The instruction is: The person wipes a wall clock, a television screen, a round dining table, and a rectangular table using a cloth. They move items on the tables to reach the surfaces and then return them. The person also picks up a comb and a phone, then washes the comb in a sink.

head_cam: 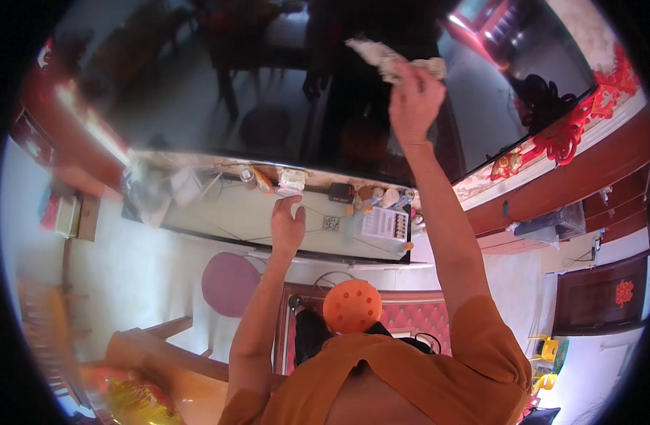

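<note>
My right hand (416, 103) grips a crumpled pale cloth (380, 56) against the glossy black screen of a large television (277, 117). The cloth spreads out to both sides of my fingers. Lower and to the left, my left hand (288, 226) is over the glass-topped cabinet (245, 218), its thumb apart from the bent fingers. Its fingertips are at the near edge of a small white-and-pink packet (292, 180); whether they touch it cannot be told. Nothing shows in that hand.
Jars (389, 197), a black box (341, 193) and a clear plastic case (384, 223) stand on the cabinet's right part. Red hanging ornaments (561, 141) line the screen's right edge. An orange stool (352, 306) and a purple round stool (231, 284) are near me.
</note>
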Available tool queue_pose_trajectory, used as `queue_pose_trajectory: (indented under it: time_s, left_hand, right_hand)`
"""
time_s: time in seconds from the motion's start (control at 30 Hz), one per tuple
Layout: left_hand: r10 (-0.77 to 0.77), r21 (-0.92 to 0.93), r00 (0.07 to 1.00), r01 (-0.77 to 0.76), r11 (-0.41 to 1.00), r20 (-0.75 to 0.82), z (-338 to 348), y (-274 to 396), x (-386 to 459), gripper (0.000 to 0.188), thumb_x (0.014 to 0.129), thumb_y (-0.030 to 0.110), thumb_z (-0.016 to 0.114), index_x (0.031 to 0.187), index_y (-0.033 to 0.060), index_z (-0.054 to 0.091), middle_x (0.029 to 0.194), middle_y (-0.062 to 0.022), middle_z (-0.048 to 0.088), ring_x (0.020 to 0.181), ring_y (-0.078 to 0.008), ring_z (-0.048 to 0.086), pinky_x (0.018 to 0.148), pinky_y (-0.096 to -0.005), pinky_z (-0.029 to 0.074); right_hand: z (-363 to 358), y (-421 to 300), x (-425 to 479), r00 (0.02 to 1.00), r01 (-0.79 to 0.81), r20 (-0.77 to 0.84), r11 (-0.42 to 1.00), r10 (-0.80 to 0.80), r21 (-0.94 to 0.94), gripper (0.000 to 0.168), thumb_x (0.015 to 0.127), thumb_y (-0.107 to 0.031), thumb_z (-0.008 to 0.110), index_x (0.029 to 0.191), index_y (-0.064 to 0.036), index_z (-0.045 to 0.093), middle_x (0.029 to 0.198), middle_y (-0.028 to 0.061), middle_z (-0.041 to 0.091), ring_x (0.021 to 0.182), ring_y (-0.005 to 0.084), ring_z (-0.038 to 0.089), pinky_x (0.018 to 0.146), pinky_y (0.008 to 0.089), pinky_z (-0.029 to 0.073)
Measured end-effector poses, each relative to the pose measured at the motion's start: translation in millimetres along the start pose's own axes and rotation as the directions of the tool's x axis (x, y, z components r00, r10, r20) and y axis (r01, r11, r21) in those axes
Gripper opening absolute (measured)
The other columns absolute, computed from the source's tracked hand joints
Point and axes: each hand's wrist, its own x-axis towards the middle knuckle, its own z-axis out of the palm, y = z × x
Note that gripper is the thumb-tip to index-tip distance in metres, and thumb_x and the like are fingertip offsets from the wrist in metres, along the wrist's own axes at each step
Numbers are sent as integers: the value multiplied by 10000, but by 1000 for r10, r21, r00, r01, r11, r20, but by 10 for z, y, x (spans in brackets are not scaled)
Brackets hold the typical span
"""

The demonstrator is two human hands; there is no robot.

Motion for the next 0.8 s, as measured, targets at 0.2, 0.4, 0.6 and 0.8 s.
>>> queue_pose_trajectory:
  time_s: [0.2, 0.4, 0.6, 0.8]
  left_hand:
    - [10, -30, 996, -8, 1000, 90, 55, 11, -144, 259, 835, 52, 623, 1092, 38, 647, 1079, -190, 623, 990, -356, 613, 872, -412, 496]
    - [-185, 16, 981, 186, 982, -58, -619, -411, -547, 278, 882, 70, 616, 1157, 46, 651, 1008, -131, 655, 892, -261, 632, 791, -341, 519]
    - [-554, 333, 786, 618, 712, -275, -1541, -1753, -1817, 325, 916, 302, 535, 973, 26, 698, 881, -186, 698, 841, -362, 663, 772, -450, 496]
    - [-794, 255, 522, 851, 459, -313, -1883, -3289, -2734, 523, 907, 468, 412, 803, 50, 709, 762, -186, 681, 796, -372, 666, 748, -489, 476]
  right_hand:
    - [289, -310, -1023, 725, 420, 540, 896, -427, 145, 310, 833, -96, 628, 1124, -203, 643, 1152, 28, 565, 1133, 214, 510, 911, 395, 410]
    - [-65, 563, -1704, 278, 648, 781, 710, -559, 277, 266, 824, -97, 618, 1084, -146, 649, 1186, 22, 564, 1191, 184, 485, 943, 366, 402]
    - [-532, 1025, -1161, 747, 248, 603, 959, -280, 138, 384, 750, -15, 626, 1095, -172, 684, 1147, 50, 616, 1098, 257, 566, 925, 414, 445]
    - [-339, 586, -1810, 881, -224, 425, 975, 209, -17, 443, 790, -40, 656, 1220, -145, 648, 1161, 137, 603, 1111, 334, 542, 985, 430, 422]
